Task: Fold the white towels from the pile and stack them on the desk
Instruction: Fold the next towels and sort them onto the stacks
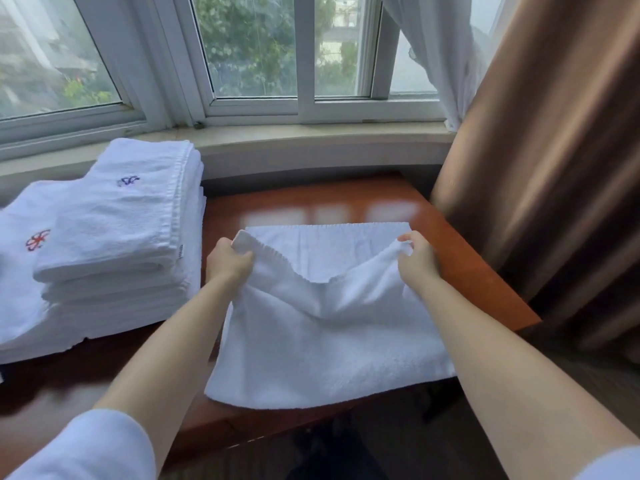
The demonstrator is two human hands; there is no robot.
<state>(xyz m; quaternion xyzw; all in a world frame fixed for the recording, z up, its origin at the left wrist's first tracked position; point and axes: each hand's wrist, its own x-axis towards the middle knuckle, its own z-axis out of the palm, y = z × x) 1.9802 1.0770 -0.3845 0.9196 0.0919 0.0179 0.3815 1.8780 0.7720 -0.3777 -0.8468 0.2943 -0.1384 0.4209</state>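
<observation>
Now left hand [228,261] and right hand [417,259] gripping white towel [325,334] corners, on desk [460,258]

The towel stack [86,254] runs off the left edge.

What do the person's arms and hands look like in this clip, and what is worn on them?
Both forearms are bare. The left hand and right hand are bare too: no gloves, rings, watch or bracelets show. A white sleeve is pushed up above the left elbow, and a white sleeve edge shows on the right arm.
</observation>
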